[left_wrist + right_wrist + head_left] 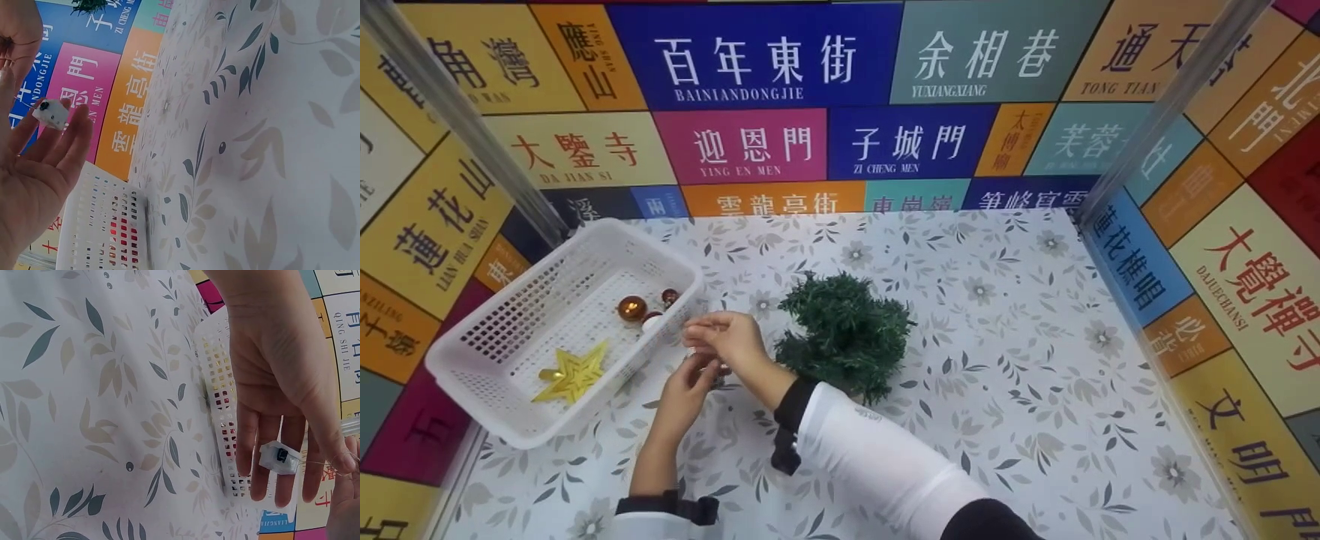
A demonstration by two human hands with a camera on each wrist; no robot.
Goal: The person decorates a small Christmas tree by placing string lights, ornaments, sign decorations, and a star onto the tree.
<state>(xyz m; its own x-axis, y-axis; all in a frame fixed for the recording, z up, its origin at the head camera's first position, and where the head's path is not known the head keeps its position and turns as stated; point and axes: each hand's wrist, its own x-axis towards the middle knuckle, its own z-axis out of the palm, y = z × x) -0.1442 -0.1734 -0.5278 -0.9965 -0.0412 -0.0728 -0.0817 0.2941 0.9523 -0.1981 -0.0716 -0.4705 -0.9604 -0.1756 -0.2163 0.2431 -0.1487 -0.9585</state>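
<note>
A small white battery box with a black switch hangs on a thin wire between the two hands. My right hand has its thumb tip at the wire, its other fingers stretched behind the box. My left hand is just below; its fingertips meet the same wire close to the right thumb. In the left wrist view the battery box appears before the left fingers. The far end of the wire is hidden. Right of the hands is a green artificial Christmas tree.
At the left, a white perforated basket holds a gold star and several small baubles, one of them a shiny copper bauble. A leaf-patterned cloth covers the table. Panels with printed lettering enclose the back and sides.
</note>
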